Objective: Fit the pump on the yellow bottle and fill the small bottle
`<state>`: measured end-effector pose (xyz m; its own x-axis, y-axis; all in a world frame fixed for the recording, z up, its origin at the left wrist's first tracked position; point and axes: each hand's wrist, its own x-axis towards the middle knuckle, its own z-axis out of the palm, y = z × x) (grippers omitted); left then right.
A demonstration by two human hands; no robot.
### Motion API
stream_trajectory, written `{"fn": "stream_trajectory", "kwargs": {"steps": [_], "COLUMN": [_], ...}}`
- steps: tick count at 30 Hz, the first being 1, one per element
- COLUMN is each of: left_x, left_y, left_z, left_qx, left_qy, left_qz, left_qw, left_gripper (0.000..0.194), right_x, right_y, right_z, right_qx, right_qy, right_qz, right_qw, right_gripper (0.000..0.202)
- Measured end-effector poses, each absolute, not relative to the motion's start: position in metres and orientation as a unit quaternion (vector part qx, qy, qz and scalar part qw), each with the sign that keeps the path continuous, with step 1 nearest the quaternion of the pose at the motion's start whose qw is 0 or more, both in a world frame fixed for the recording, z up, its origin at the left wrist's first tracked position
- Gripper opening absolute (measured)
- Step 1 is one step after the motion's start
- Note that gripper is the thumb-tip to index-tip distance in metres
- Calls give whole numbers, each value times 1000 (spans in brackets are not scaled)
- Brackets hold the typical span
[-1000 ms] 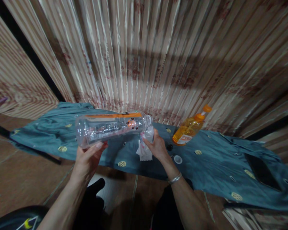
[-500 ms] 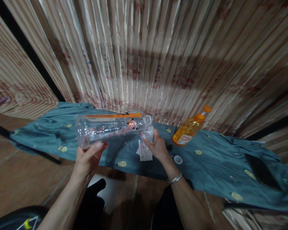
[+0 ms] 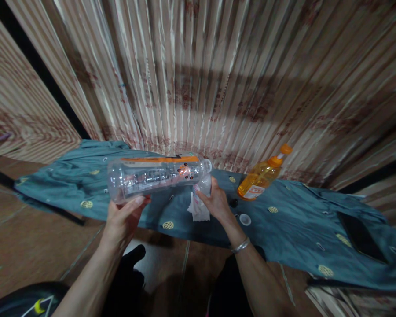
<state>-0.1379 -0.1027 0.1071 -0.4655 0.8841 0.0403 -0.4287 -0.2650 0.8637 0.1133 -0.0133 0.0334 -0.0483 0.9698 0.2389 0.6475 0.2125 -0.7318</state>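
My left hand (image 3: 127, 215) grips a large clear plastic bottle (image 3: 155, 174) near its base. The bottle lies almost level in the air, with an orange strip on its label and its uncapped neck pointing right. Below that neck, my right hand (image 3: 216, 200) is closed around a small clear bottle (image 3: 204, 182), whose top meets or nearly meets the large bottle's mouth. Whether liquid passes between them I cannot tell. A crumpled white wrapper or tissue (image 3: 199, 209) shows beneath the small bottle, partly hidden by my right fingers.
A teal patterned cloth (image 3: 293, 229) covers the narrow table. Right of my hands are an orange pump bottle (image 3: 257, 180), a small black cap (image 3: 233, 203) and a small white round lid (image 3: 245, 219). A dark phone (image 3: 363, 237) lies further right. A pleated curtain (image 3: 198, 88) hangs behind.
The large bottle and my left hand have shifted slightly to the right. My right hand and the small bottle have stayed almost still.
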Motion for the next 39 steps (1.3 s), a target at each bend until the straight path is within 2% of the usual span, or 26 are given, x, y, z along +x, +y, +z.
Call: {"fn": "stream_trajectory", "kwargs": {"steps": [6,14,25,33,39], "left_x": [-140,-142,-148,-141,-146], "left_y": [-100,-100,-103,-102,-101], "left_z": [97,90,87,106,108], "left_qx": [262,231,207,131,136], "left_qy": [400,406,379,404,394], "left_qz": [742,724,717,746,755], "left_qw": [470,507,546,512,506], "left_gripper": [50,41,60,42,43], "right_x": [114,115,116,117,117], "right_y": [-12,-12,-11,-12,-11], "right_z": [29,30,26,27,28], "right_qx": [-582,-592,-587,-587,-595], "right_qy": [-690,-688,-693,-694,-693], "right_qz": [216,216,214,213,210], "right_qw": [371,361,360,358,350], "right_gripper": [61,64,59,62,63]}}
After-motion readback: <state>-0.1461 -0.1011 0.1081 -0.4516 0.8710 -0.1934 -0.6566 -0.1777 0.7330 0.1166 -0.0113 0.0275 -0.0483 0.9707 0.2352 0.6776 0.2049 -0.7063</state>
